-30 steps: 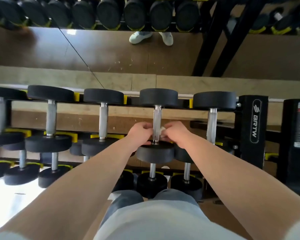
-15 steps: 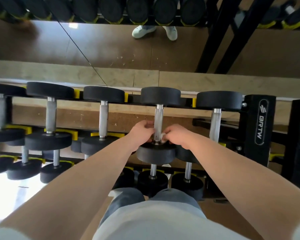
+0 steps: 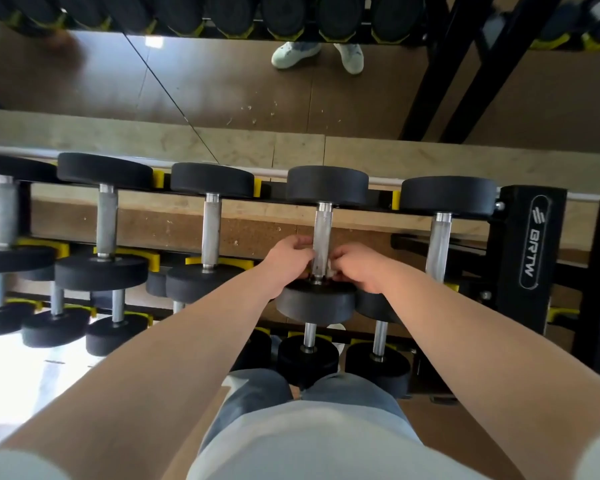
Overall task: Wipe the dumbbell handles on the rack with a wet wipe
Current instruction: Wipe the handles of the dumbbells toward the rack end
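Toward the right end of the rack, the wet wipe is pinched against the near end of a knurled dumbbell handle by curled fingers of the right hand. The left hand is curled round the other side. Farther up, the wipe could be shredded by the bare knurling if dragged hard.

Mirror wall, beige ledge, brn floor
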